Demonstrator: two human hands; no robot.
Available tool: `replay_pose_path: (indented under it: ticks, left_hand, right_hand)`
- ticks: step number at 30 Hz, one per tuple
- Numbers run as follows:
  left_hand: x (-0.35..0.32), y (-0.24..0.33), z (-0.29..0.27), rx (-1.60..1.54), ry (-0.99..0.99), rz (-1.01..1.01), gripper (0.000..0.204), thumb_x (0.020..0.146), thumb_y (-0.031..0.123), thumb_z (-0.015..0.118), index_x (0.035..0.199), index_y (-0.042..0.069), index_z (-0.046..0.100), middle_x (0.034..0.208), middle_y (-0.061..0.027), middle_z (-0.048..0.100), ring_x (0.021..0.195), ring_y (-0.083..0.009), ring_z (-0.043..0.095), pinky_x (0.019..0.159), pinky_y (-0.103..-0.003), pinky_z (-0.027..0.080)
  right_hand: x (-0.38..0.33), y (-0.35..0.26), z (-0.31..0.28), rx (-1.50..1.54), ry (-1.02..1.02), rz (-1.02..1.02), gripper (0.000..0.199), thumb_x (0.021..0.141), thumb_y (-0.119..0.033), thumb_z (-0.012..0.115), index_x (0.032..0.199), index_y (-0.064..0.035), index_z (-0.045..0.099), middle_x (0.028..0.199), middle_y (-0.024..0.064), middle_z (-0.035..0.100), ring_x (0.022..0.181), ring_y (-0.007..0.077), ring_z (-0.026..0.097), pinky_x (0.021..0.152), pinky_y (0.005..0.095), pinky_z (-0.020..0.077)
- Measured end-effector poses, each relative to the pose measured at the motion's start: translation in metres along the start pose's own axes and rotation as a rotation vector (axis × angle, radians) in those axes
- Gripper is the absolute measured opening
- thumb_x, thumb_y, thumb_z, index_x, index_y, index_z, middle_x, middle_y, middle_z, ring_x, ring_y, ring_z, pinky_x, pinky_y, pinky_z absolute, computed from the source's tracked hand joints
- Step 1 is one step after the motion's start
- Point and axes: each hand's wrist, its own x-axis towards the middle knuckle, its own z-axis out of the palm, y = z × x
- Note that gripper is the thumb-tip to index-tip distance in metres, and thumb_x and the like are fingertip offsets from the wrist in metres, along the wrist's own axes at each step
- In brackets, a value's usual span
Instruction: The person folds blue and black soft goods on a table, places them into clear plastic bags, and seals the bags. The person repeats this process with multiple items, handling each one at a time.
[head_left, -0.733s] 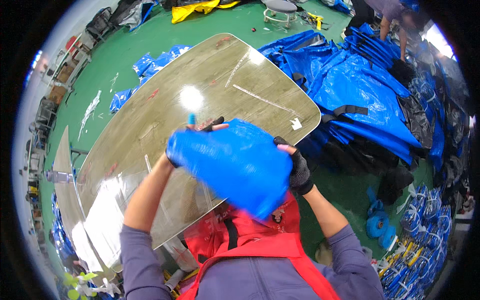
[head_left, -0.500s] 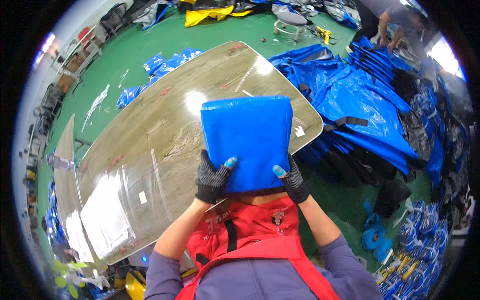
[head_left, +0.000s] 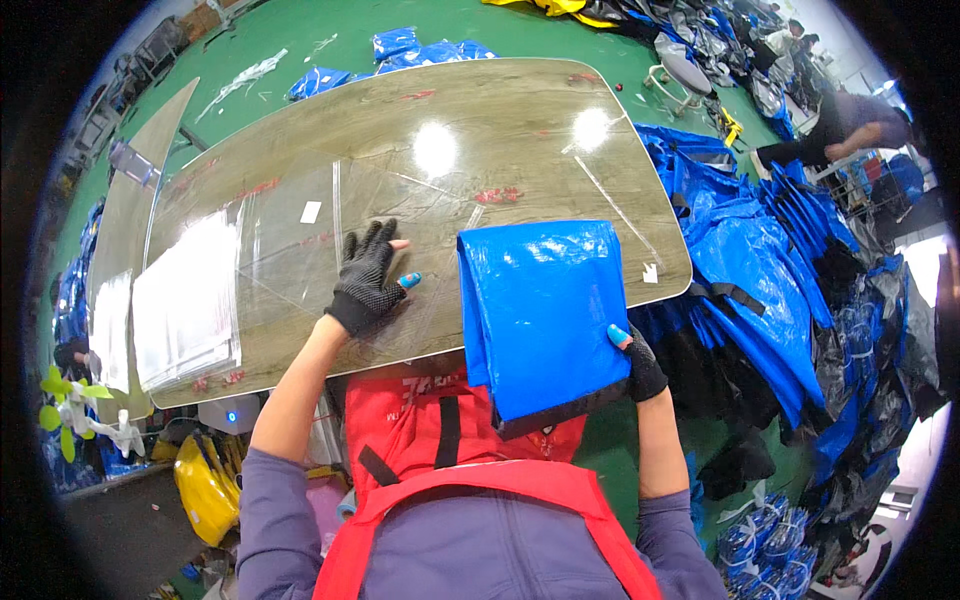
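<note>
My right hand (head_left: 643,368), in a dark grey work glove with a blue-wrapped thumb, grips the right edge of a folded blue tarp bundle (head_left: 545,310). The bundle hangs over the table's near edge, its dark underside showing at the bottom. On the wood-patterned table (head_left: 520,125) my left hand (head_left: 368,275) lies flat, gloved the same way, fingers stretched out and holding nothing. Under and beside it is clear plastic film (head_left: 290,255), probably bags, with glare hiding its left part. A small white label (head_left: 311,212) lies on the film.
Large blue tarpaulin pieces (head_left: 740,250) are heaped to the right of the table. Several blue packets (head_left: 395,45) lie on the green floor beyond it. A round stool (head_left: 685,75) stands far right, near another person (head_left: 860,125). A small green-bladed fan (head_left: 75,405) is at lower left.
My left hand has let go of the blue bundle and moved left onto the plastic film. The bundle, now in my right hand alone, has shifted right and slightly down. The view has turned left.
</note>
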Motion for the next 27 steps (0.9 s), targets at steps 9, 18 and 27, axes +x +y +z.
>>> replay_pose_path:
  ticks: [9, 18, 27]
  left_hand:
    - [-0.011, -0.008, 0.002, -0.26, 0.079, -0.099, 0.017, 0.078, 0.02, 0.066, 0.089, 0.008, 0.061, 0.135, -0.0137, 0.052, 0.13, -0.0353, 0.041, 0.111, -0.052, 0.023]
    - [-0.007, -0.006, -0.02, -0.526, 0.024, -0.237, 0.018, 0.081, 0.014, 0.06, 0.094, 0.002, 0.061, 0.118, -0.0164, 0.059, 0.113, -0.0326, 0.054, 0.1, -0.04, 0.039]
    - [-0.019, 0.008, -0.056, -0.569, 0.014, -0.027, 0.021, 0.086, 0.019, 0.054, 0.098, 0.003, 0.056, 0.095, -0.0167, 0.06, 0.09, -0.0343, 0.058, 0.081, -0.04, 0.046]
  right_hand:
    - [0.036, -0.054, 0.035, -0.301, -0.125, -0.006, 0.074, 0.082, -0.028, 0.07, 0.141, 0.0004, 0.038, 0.129, 0.0184, 0.054, 0.108, 0.0276, 0.059, 0.091, 0.0393, 0.0505]
    - [0.047, -0.063, 0.035, -0.305, -0.219, 0.067, 0.07, 0.082, -0.027, 0.069, 0.14, 0.0006, 0.04, 0.126, 0.019, 0.056, 0.102, 0.0274, 0.062, 0.088, 0.0397, 0.0525]
    - [0.017, 0.017, 0.113, -0.665, -0.542, -0.199, 0.072, 0.083, -0.026, 0.072, 0.142, -0.002, 0.037, 0.127, 0.0168, 0.055, 0.111, 0.0252, 0.057, 0.097, 0.0396, 0.0467]
